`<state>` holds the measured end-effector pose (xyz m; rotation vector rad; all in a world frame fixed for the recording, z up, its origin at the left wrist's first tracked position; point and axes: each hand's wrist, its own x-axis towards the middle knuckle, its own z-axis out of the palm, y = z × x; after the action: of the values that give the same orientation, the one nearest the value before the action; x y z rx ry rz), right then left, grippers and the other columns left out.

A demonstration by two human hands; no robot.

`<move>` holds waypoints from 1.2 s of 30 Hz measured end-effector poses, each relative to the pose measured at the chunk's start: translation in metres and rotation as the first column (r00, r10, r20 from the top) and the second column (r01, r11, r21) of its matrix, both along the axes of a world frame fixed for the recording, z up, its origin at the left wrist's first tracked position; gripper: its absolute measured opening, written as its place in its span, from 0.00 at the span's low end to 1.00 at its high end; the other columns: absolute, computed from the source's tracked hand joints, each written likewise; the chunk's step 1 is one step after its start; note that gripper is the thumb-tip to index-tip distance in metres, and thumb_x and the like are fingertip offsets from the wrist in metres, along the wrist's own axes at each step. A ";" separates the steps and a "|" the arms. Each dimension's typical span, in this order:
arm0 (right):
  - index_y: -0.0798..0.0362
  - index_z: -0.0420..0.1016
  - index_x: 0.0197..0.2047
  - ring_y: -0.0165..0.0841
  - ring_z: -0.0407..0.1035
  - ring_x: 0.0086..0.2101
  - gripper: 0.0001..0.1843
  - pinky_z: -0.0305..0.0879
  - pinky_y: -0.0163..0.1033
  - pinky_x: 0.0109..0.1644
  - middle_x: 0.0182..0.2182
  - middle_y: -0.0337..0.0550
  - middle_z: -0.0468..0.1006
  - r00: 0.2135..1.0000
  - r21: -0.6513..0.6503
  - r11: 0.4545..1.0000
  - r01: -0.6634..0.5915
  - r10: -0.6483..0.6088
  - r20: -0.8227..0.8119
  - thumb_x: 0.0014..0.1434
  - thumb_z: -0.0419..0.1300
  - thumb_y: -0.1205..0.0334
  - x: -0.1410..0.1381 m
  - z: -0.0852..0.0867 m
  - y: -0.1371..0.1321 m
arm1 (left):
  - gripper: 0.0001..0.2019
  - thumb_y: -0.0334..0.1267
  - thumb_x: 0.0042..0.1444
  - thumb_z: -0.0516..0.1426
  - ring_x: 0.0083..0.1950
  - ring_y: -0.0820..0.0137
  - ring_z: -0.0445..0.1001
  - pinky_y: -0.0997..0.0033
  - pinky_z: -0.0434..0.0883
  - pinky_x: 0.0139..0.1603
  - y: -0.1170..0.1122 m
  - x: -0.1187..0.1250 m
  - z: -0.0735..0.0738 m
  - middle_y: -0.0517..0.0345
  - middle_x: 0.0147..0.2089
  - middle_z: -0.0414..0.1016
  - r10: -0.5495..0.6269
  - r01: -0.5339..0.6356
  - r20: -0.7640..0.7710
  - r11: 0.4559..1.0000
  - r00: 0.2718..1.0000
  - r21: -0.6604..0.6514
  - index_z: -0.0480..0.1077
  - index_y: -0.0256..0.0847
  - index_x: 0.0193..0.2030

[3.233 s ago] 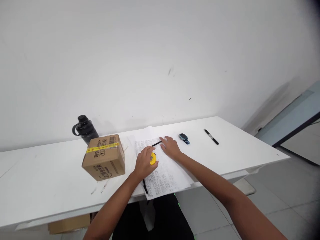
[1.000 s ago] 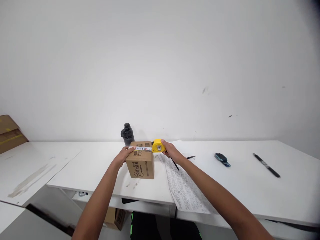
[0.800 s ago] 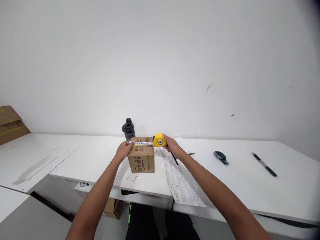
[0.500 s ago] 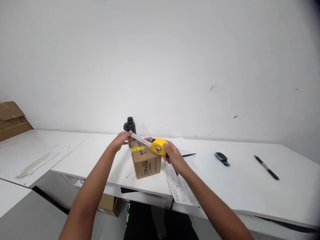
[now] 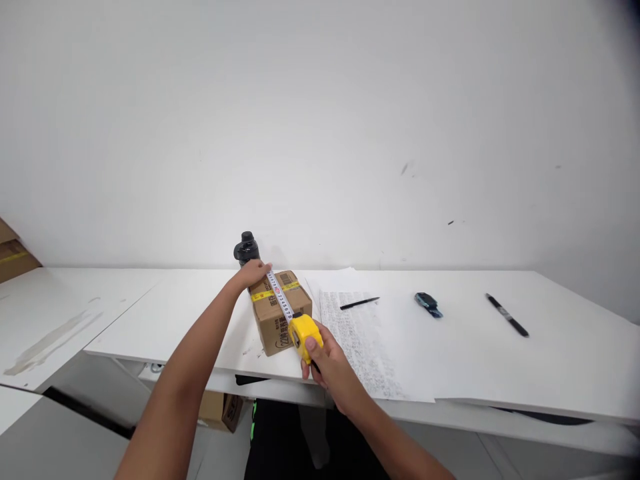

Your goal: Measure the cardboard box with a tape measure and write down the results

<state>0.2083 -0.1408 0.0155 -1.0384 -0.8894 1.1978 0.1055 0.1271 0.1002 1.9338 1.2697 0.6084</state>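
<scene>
A yellow tape measure (image 5: 305, 337) is gripped in my right hand (image 5: 333, 365), just off the near right corner of a small cardboard box (image 5: 270, 323). Its white blade (image 5: 281, 296) runs out over the box top, away from me and slightly left. At the far edge of the box, my left hand (image 5: 254, 273) pinches the blade's end between its fingers; the tip itself is hidden. Yellow tape with print crosses the box top, and dark characters mark its front. Right behind the left hand stands a black bottle (image 5: 247, 249), partly covered.
Right of the box lie written sheets (image 5: 367, 360) with a black pen (image 5: 360, 303) on them. Farther right are a dark blue watch-like object (image 5: 429, 304) and a black marker (image 5: 507, 315). Another carton (image 5: 220, 408) sits beneath the white table (image 5: 180, 327).
My right hand has brought the tape measure down and toward me, drawing out more blade. The blade has swung from slanting across to running front to back over the box.
</scene>
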 end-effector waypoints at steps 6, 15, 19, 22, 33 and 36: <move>0.55 0.48 0.63 0.23 0.51 0.15 0.48 0.46 0.29 0.19 0.16 0.33 0.71 0.993 0.013 0.995 0.102 -0.101 -0.059 0.51 0.58 0.32 -0.006 0.005 0.033 | 0.20 0.58 0.53 0.54 0.33 0.64 0.72 0.68 0.64 0.32 -0.017 -0.008 -0.017 0.52 0.34 0.76 -0.052 0.090 -0.253 0.986 0.966 0.141 0.68 0.40 0.32; 0.52 0.60 0.57 0.27 0.61 0.19 0.38 0.51 0.30 0.22 0.18 0.33 0.70 0.993 0.096 0.989 0.112 -0.107 -0.058 0.51 0.62 0.37 -0.009 -0.002 0.040 | 0.23 0.60 0.57 0.48 0.36 0.63 0.73 0.67 0.64 0.34 -0.039 -0.013 -0.023 0.52 0.37 0.77 0.027 0.084 -0.329 0.944 0.944 0.319 0.69 0.41 0.34; 0.53 0.64 0.58 0.27 0.61 0.20 0.36 0.55 0.32 0.24 0.18 0.32 0.68 0.994 0.128 0.986 0.111 -0.113 0.006 0.53 0.61 0.39 -0.006 0.005 0.036 | 0.24 0.61 0.56 0.48 0.36 0.64 0.73 0.68 0.65 0.35 -0.042 -0.017 -0.025 0.55 0.36 0.77 0.017 0.058 -0.228 0.946 0.974 0.319 0.70 0.41 0.34; 0.54 0.61 0.61 0.26 0.59 0.19 0.39 0.52 0.31 0.22 0.18 0.33 0.69 0.997 0.108 0.992 0.068 -0.070 0.012 0.53 0.62 0.39 -0.010 0.012 0.033 | 0.23 0.60 0.56 0.49 0.37 0.65 0.73 0.69 0.66 0.36 -0.046 -0.018 -0.028 0.56 0.36 0.77 -0.014 0.054 -0.123 0.945 0.992 0.322 0.71 0.42 0.34; 0.52 0.66 0.43 0.20 0.51 0.13 0.26 0.43 0.25 0.14 0.25 0.40 0.75 0.928 -0.081 0.977 -0.196 0.159 -0.338 0.58 0.53 0.36 0.014 0.060 0.075 | 0.26 0.57 0.62 0.39 0.33 0.66 0.68 0.68 0.64 0.36 -0.058 -0.012 -0.027 0.56 0.31 0.73 -0.126 0.140 -0.061 0.919 0.990 0.369 0.66 0.41 0.28; 0.54 0.65 0.37 0.20 0.48 0.13 0.24 0.43 0.26 0.14 0.21 0.39 0.70 0.871 -0.179 0.943 -0.282 0.173 -0.459 0.62 0.47 0.39 0.028 0.082 0.095 | 0.25 0.56 0.63 0.39 0.34 0.65 0.69 0.68 0.64 0.37 -0.067 -0.014 -0.025 0.55 0.33 0.74 -0.110 0.128 -0.069 0.920 0.992 0.371 0.67 0.41 0.30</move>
<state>0.2368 -0.0455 0.0972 -0.8114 -0.5259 1.6954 0.0914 0.0605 0.0750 2.3319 1.1116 0.7928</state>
